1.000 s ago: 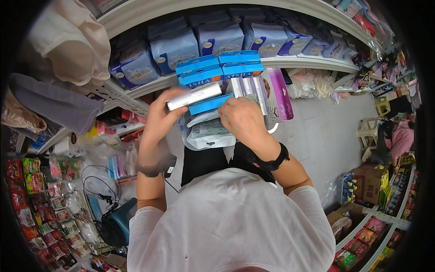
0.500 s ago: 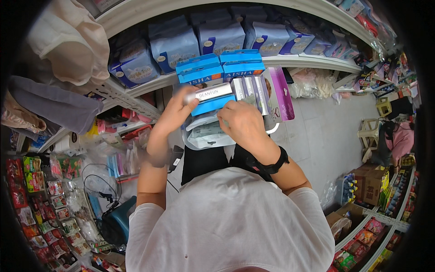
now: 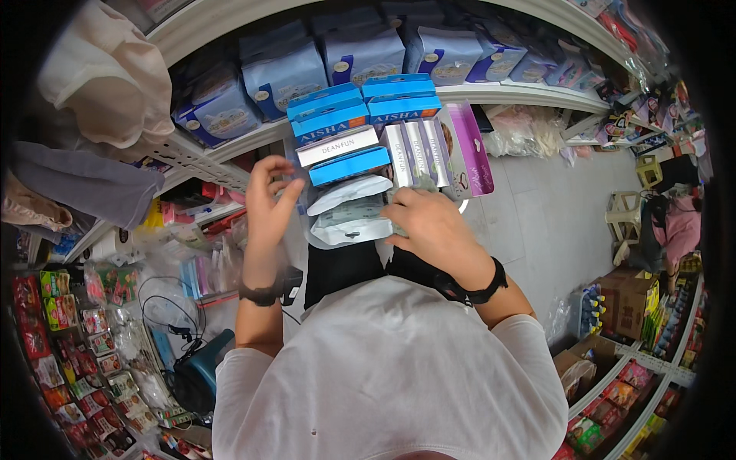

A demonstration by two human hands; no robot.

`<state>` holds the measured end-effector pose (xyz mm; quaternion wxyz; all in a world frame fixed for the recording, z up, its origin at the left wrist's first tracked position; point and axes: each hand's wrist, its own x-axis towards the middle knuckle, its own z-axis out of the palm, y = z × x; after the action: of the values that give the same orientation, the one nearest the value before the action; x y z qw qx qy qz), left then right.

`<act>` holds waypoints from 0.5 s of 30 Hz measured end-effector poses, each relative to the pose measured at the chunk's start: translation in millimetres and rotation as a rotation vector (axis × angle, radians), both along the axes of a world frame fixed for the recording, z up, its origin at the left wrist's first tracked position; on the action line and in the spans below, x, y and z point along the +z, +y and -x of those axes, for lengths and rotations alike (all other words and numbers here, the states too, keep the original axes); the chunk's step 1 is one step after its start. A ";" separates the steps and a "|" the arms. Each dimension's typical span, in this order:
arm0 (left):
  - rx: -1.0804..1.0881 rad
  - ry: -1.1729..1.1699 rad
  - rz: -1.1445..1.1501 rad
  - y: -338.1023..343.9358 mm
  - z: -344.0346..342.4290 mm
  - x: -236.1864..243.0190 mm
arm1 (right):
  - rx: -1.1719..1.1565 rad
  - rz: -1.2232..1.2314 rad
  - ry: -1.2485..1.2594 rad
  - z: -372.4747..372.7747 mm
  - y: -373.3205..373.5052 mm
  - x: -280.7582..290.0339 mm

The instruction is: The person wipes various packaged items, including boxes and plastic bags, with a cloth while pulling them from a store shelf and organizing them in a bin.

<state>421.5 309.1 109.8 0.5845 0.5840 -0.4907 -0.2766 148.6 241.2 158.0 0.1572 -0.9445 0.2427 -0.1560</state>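
I hold a stack of small packs in front of my chest, close to a shelf. It has blue boxes point(image 3: 330, 115) on top, a white-silver box point(image 3: 337, 146) under them, another blue box point(image 3: 349, 165), then white pouches point(image 3: 353, 218). Silver boxes point(image 3: 418, 149) and a purple pack point(image 3: 469, 149) stand upright on its right side. My right hand point(image 3: 433, 226) grips the stack from the right and below, at the pouches. My left hand point(image 3: 268, 199) is at the stack's left edge with fingers apart and curled, holding nothing I can make out.
The white shelf point(image 3: 506, 96) behind the stack carries pale blue bags point(image 3: 284, 73). Folded cloth point(image 3: 107, 77) lies at upper left. Racks of small coloured packets point(image 3: 69, 322) fill the left. Cardboard boxes point(image 3: 629, 295) and a plastic stool point(image 3: 625, 218) stand on the tiled floor to the right.
My left hand has let go of the white-silver box and drawn back to the left. That box now lies in the stack between the blue boxes. The right hand stays put.
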 end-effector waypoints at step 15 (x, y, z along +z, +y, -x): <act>-0.097 -0.453 -0.058 16.3 15.6 12.9 | -0.043 0.003 -0.066 -4.0 1.2 -22.9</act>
<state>405.9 325.5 122.7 0.4286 0.6233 -0.6288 -0.1802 152.5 242.4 135.1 0.1604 -0.9335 0.2575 -0.1910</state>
